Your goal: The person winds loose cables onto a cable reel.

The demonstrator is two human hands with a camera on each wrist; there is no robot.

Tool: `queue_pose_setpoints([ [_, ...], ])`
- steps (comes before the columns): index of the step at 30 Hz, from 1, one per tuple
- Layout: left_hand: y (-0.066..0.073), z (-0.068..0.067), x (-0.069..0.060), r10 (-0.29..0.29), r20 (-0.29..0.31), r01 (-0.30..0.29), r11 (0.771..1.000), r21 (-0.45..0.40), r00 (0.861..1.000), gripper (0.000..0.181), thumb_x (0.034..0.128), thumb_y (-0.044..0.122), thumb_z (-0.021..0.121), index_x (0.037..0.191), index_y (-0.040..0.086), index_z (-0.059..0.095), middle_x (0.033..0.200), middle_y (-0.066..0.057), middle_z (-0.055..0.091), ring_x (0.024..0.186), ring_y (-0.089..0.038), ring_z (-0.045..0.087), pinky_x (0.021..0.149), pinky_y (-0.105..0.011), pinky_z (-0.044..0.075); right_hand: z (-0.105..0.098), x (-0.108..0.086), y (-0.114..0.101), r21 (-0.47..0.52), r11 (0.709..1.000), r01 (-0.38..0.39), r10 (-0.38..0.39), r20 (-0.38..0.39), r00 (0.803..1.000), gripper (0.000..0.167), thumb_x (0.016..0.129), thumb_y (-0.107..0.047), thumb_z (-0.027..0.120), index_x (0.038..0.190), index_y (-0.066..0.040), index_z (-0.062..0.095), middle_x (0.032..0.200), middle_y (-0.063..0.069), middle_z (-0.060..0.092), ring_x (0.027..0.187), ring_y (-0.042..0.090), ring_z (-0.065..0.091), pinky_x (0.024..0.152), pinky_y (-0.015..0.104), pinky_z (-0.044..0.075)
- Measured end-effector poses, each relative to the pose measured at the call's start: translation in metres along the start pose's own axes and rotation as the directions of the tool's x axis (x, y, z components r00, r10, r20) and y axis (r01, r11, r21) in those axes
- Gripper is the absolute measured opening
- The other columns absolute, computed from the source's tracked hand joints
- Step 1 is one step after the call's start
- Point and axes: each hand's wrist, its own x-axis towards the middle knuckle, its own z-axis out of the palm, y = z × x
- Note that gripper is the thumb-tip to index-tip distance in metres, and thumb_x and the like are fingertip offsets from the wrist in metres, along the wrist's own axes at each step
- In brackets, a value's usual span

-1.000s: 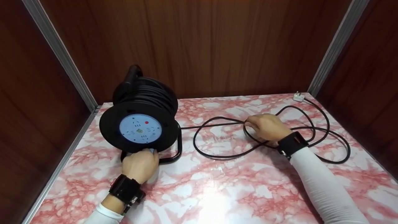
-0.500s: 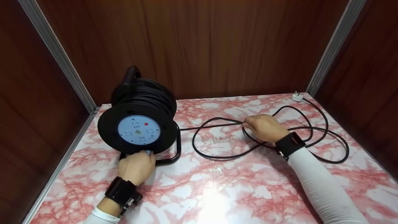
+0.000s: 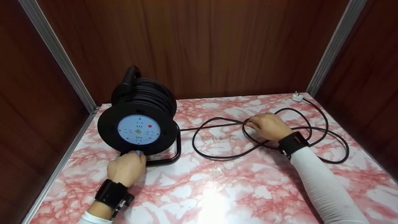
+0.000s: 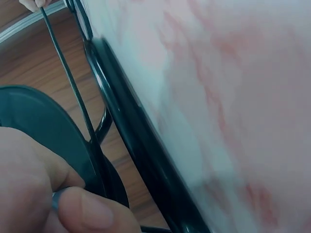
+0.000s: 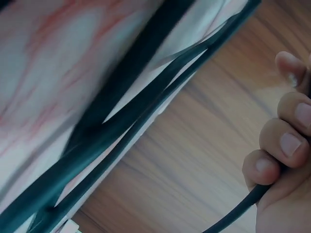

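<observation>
A black cable reel [image 3: 105, 130] with a pale blue socket face [image 3: 139, 124] stands at the left on its tubular frame [image 3: 178, 146]. At the reel's lower rim my left hand [image 3: 127, 168] pinches a small blue knob [image 3: 138, 152]; in the left wrist view the thumb and a finger close on the knob [image 4: 57, 198]. Black cable [image 3: 214, 126] runs from the reel to my right hand [image 3: 269, 127], whose fingers curl round it. The right wrist view shows the cable [image 5: 238, 209] passing through the curled fingers [image 5: 286, 141].
Loose cable loops [image 3: 230, 158] lie on the marbled table [image 3: 248, 193] around and right of my right hand. A white plug [image 3: 297, 97] rests at the back right corner. Brown wood panels [image 3: 202, 46] stand behind and at both sides.
The reel's socket face has turned somewhat clockwise. My left hand has moved left with the knob along the lower rim. My right hand has shifted only slightly, still holding the cable.
</observation>
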Motion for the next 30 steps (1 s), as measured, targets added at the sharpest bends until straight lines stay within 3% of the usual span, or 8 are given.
queue_pose_setpoints([
  [8,-0.008,-0.005,0.003,-0.046,0.067,0.049,0.998,-0.036,0.997,0.054,0.1104,0.039,0.042,0.083,0.004,0.072,0.088,-0.022,0.079,0.079,-0.044,0.076,0.060,-0.062,0.054,-0.003,-0.002,0.006,-0.073,0.996,0.044,-0.054,-0.146,0.988,0.019,0.105,-0.024,0.072,0.093,-0.010,0.068,0.082,0.010,0.074,0.083,0.035,0.075,0.084,0.058,0.058],
  [15,-0.013,-0.011,0.005,-0.064,0.132,0.070,0.997,-0.041,0.989,0.058,0.1122,0.042,0.035,0.091,0.004,0.073,0.097,-0.023,0.079,0.086,-0.046,0.076,0.063,-0.063,0.054,-0.006,0.000,0.002,-0.105,0.994,0.041,-0.058,-0.163,0.985,0.024,0.106,-0.027,0.071,0.089,-0.010,0.067,0.077,0.009,0.072,0.076,0.035,0.074,0.077,0.055,0.056],
  [21,-0.022,-0.020,0.004,-0.080,0.118,0.084,0.996,-0.025,0.990,0.058,0.1122,0.043,0.035,0.090,0.003,0.071,0.100,-0.025,0.078,0.090,-0.049,0.076,0.066,-0.065,0.054,-0.007,0.004,-0.008,-0.144,0.987,0.072,-0.091,-0.130,0.987,0.027,0.107,-0.027,0.068,0.087,-0.010,0.065,0.076,0.009,0.072,0.074,0.036,0.073,0.075,0.054,0.057],
  [30,-0.037,-0.042,0.006,-0.103,0.060,0.106,0.993,-0.046,0.993,0.062,0.1126,0.044,0.032,0.089,0.003,0.072,0.104,-0.029,0.078,0.090,-0.052,0.075,0.063,-0.065,0.052,-0.006,0.002,-0.008,-0.169,0.983,0.075,-0.102,-0.161,0.982,0.029,0.105,-0.031,0.072,0.085,-0.010,0.068,0.076,0.010,0.074,0.074,0.037,0.073,0.076,0.055,0.057],
])
